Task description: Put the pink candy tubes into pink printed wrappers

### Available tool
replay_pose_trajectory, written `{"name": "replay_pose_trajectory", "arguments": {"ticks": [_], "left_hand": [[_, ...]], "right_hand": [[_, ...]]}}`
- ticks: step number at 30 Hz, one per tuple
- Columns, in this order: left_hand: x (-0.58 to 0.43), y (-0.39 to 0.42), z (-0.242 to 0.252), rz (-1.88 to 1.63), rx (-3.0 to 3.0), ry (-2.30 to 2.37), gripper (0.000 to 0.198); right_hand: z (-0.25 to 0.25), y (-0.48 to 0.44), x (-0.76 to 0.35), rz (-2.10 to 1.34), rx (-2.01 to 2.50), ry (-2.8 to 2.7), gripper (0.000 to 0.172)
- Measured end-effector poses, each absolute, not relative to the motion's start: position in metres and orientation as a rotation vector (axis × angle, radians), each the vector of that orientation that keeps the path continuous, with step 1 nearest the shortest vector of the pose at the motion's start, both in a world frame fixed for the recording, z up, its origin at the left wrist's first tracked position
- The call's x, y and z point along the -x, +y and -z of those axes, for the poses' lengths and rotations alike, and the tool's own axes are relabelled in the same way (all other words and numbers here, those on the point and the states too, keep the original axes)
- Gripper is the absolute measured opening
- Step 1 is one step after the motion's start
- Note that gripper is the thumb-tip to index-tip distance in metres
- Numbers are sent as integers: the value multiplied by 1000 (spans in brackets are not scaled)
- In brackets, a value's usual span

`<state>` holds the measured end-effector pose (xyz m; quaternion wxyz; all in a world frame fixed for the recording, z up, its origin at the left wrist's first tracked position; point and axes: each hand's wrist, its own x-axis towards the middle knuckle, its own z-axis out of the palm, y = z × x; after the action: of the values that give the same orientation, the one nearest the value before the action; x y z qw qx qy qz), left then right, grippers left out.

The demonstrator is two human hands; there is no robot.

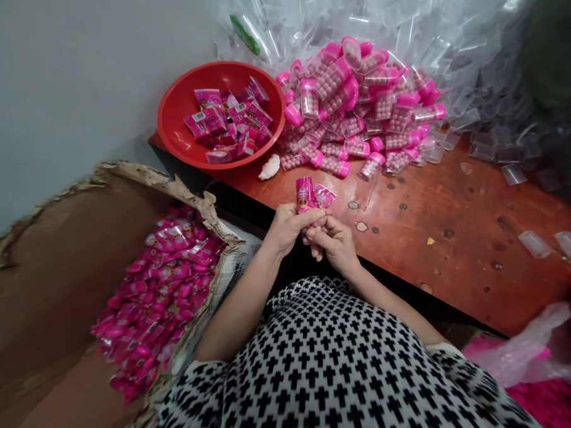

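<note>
In front of my body, at the table's edge, my two hands meet with fingers closed. Between my left hand's (286, 228) thumb and fingers stands a pink printed wrapper (305, 194). A second pink printed wrapper (324, 196) sticks out just to its right, partly over the table. My right hand (336, 242) pinches the lower part of a small clear tube of pink candy balls (308, 236), mostly hidden by my fingers. Which fingers bear the second wrapper I cannot tell.
A red bowl (169, 140) of pink wrappers stands back left on the wooden table (437, 213). Beside it are piled pink-capped candy tubes (351, 110), with clear empty tubes (489, 104) behind. At left, a torn cardboard box (47, 294) holds wrapped pink tubes (161, 295). A plastic bag (532, 354) lies front right.
</note>
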<state>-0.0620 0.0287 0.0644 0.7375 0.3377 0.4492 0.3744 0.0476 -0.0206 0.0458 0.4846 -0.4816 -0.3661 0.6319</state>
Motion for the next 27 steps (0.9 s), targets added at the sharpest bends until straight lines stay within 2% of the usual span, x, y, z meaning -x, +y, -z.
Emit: {"name": "replay_pose_trajectory", "arguments": {"ticks": [5, 13, 20, 27], "left_hand": [[43, 21, -65, -1051, -692, 1145, 22], [58, 12, -67, -835, -604, 839, 43], [55, 12, -58, -1050, -456, 816, 40], [53, 18, -54, -1054, -425, 893, 39]], "right_hand": [[-54, -16, -49, -1345, 1327, -1037, 24], [-49, -17, -52, -1631, 1119, -829, 28], [-59, -13, -58, -1464, 1258, -948, 25], [-57, -17, -56, -1384, 1332, -1040, 26]]}}
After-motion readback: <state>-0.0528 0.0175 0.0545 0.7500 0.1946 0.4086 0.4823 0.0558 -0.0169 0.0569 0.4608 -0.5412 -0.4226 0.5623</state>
